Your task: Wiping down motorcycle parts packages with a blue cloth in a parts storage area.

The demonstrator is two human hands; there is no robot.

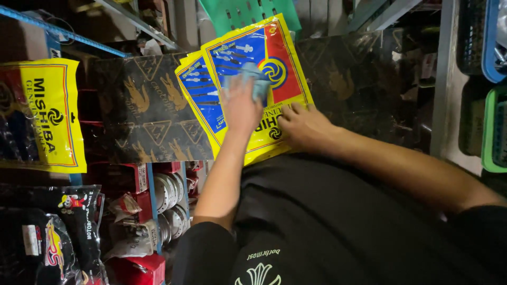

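Observation:
A flat yellow package [274,47] with a blue and red panel lies on top of a stack of similar ones, over dark packages with gold bird prints [148,105]. My left hand [240,108] presses a light blue cloth [259,79] onto the top package's face. My right hand [303,126] lies on the package's near edge, fingers bent, holding it in place. Both forearms reach out from my black shirt at the bottom of the view.
Another yellow package [50,113] hangs at the left. Shelves below it hold red boxes [140,269], round metal parts [169,200] and bagged goods [68,232]. A green plastic crate [248,13] stands behind. Blue and green baskets [494,105] sit on a metal rack at the right.

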